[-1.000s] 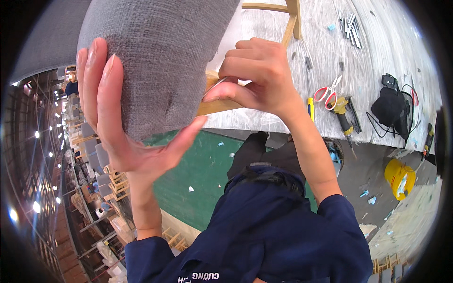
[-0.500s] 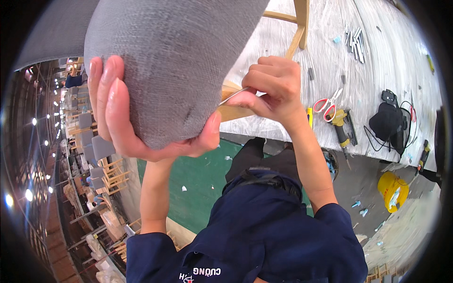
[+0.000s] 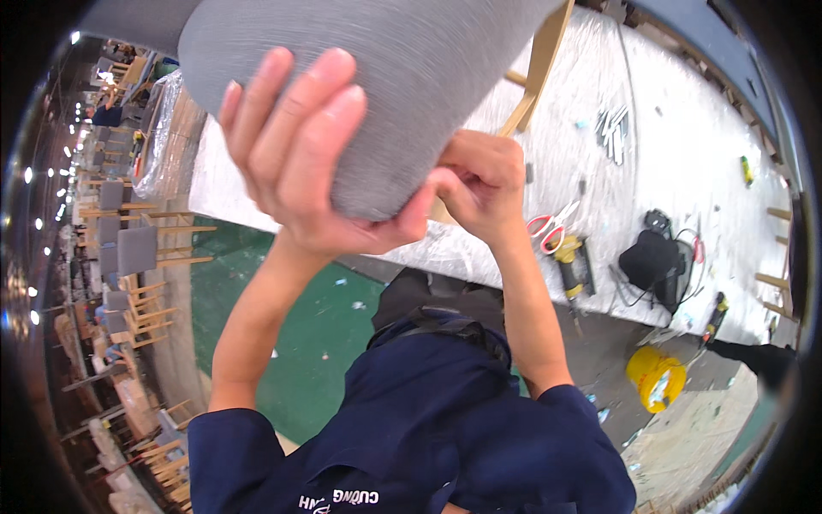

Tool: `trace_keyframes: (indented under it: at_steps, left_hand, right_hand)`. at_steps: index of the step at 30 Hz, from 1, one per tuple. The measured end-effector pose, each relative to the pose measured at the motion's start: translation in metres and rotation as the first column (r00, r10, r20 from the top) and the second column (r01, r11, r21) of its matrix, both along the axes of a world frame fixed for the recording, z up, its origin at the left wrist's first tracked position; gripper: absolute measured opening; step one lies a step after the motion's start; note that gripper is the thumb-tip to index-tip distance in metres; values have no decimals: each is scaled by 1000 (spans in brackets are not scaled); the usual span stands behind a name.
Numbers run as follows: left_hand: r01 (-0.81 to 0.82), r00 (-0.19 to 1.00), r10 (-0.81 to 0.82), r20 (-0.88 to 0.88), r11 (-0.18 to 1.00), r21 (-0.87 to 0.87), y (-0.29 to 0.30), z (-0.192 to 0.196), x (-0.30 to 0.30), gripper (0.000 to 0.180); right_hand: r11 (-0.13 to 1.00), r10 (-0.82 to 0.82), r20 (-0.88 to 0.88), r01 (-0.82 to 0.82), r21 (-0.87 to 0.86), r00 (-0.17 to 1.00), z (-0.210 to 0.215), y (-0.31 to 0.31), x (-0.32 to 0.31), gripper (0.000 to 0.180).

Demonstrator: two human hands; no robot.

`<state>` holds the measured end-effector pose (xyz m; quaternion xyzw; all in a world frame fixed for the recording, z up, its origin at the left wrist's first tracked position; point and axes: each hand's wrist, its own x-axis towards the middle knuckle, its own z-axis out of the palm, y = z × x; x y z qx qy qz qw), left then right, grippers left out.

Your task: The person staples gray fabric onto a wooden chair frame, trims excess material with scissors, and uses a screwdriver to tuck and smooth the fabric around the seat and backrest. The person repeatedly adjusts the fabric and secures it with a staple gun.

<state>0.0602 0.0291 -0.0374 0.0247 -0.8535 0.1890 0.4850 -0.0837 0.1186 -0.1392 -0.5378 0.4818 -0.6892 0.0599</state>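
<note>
My left fingers [image 3: 321, 141] gripped, half-open, the corner of a rounded grey-fabric padded chair part [image 3: 402, 94], probably to steady it; my right fingers [image 3: 479, 158] curled at its edge, any grip hidden, by the white film-covered desk [image 3: 664, 154]

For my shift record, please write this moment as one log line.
left hand: cups grey upholstered piece | right hand: curled at its edge | on table: scissors, yellow-and-black tool
</note>
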Motion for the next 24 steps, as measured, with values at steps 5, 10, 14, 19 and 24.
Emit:
trace_keyframes:
  at_steps: [5, 10, 14, 19, 24]
  left_hand:
    - [70, 879, 60, -473, 965, 253, 23, -38, -25, 85]
    - [15, 939, 90, -332, 953, 301, 14, -15, -4, 100]
    - [138, 907, 27, -420, 924, 357, -19, -13, 46, 93]
    - [103, 940, 98, -328, 833, 544, -36, -29, 134, 115]
    - [94, 893, 241, -379, 726, 681, 0, -45, 136, 119]
  right_hand:
    - [993, -15, -62, 22, 112, 998, -2, 22, 7, 38]
    - [873, -186, 49, 142, 467, 981, -36, 57, 1, 37]
    - [827, -230, 47, 170, 535, 972, -58, 90, -5, 39]
    - [799, -192, 196, 37, 601, 962, -85, 109, 16, 41]
    - [748, -110, 288, -112, 654, 951, -116, 97, 28, 33]
